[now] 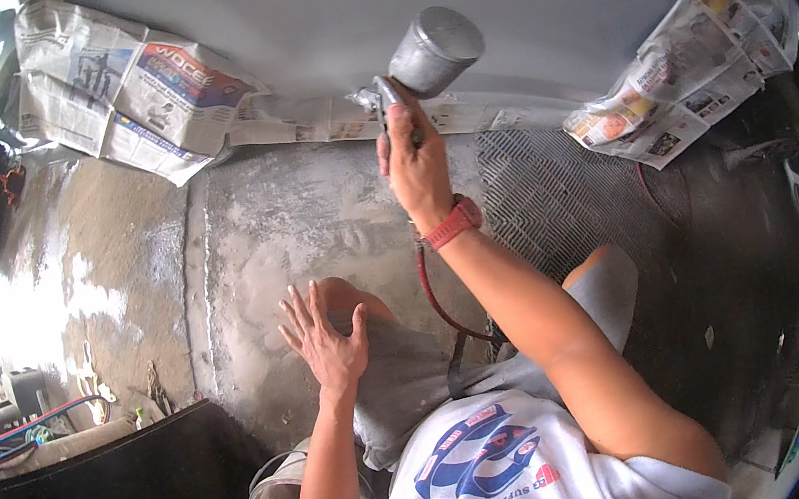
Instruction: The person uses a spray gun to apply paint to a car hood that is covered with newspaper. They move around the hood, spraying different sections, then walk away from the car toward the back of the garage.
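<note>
My right hand (pixel 415 159) is wrapped round the handle of a spray gun (pixel 386 95), a red watch on its wrist. A round metal paint cup (pixel 439 48) sits on the gun, tilted to the right. From below that hand a dark red air hose (pixel 428 286) curves down toward my lap. The gun is held up in front of a large smooth grey panel (pixel 569 0). My left hand (pixel 326 338) holds nothing; its fingers are spread beside my left knee.
Newspaper sheets (pixel 152 90) mask the panel's left side and lower edge, with more newspaper (pixel 688 60) at the right. A white bucket (pixel 276 498) stands by my left forearm. Black curved panel (pixel 139 496), tools and cables lie at lower left. The concrete floor (pixel 257 238) has a ridged patch.
</note>
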`<state>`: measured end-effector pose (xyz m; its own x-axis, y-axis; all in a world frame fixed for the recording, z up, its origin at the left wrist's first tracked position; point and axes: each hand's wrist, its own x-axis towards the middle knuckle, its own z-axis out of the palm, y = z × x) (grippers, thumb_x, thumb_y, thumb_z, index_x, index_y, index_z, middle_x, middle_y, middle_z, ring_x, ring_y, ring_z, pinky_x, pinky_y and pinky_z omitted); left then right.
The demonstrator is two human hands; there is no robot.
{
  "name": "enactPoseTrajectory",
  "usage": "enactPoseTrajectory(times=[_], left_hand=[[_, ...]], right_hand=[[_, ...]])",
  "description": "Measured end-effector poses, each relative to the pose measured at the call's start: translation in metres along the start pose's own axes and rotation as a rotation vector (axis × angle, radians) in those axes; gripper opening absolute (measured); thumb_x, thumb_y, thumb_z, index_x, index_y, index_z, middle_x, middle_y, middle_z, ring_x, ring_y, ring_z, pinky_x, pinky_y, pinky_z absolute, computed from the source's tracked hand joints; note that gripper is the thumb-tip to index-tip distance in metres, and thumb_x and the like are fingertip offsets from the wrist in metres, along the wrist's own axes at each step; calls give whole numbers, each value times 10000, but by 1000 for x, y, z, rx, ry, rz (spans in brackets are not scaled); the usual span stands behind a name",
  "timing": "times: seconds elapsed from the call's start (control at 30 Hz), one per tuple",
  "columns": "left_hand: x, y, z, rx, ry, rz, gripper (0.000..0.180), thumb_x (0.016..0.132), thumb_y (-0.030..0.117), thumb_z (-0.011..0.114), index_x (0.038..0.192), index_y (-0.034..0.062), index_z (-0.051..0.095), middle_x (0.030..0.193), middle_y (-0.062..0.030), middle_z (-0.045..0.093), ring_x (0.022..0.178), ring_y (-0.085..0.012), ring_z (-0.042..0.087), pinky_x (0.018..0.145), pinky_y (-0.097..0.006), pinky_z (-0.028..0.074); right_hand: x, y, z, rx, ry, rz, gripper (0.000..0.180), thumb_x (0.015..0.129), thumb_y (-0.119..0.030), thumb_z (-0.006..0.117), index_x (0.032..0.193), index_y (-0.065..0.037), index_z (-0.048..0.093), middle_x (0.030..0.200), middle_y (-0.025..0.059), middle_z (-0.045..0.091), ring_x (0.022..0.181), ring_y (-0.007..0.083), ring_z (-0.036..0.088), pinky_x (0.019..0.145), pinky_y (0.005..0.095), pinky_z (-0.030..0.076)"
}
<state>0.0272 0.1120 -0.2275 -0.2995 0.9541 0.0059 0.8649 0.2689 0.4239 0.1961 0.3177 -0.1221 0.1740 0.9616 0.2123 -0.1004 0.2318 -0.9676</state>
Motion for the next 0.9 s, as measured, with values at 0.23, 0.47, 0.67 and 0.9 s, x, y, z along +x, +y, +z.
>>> enactPoseTrajectory(times=[0.23, 0.47, 0.67, 0.9], left_hand=[[1, -1, -1, -10, -10, 9, 887, 930, 596, 662, 1637, 164, 349, 1727, -173, 223, 1610, -405, 116, 1279, -604, 53], [2, -6, -2, -14, -1, -11, 879, 931, 610, 660, 1632, 170, 362, 1732, -157, 223, 1611, -394, 126, 1283, -587, 49], [6, -6, -2, -27, -3, -3, 870, 940, 604, 656, 1633, 170, 358, 1732, -156, 222, 1611, -391, 127, 1283, -589, 51], [11, -4, 3, -27, -26, 6, 868, 948, 601, 653, 1641, 176, 347, 1734, -157, 218, 1614, -392, 115, 1277, -604, 58]], right_hand=[[6, -1, 65, -127, -123, -50, 486, 1118, -420, 499, 1494, -120, 569, 708, 52, 625, 605, 132, 598, 588, 317, 498], [23, -16, 25, -60, -61, -86, 584, 1104, -534, 460, 1461, -88, 580, 662, -40, 563, 536, 52, 516, 479, 232, 443], [9, -47, -72, -135, 209, -1, 594, 1110, -575, 373, 1183, -28, 594, 694, 19, 584, 499, 81, 535, 375, 211, 388], [-7, -72, -187, -110, 525, 73, 576, 1096, -601, 397, 1020, -43, 521, 719, 53, 553, 520, 144, 550, 388, 259, 381]])
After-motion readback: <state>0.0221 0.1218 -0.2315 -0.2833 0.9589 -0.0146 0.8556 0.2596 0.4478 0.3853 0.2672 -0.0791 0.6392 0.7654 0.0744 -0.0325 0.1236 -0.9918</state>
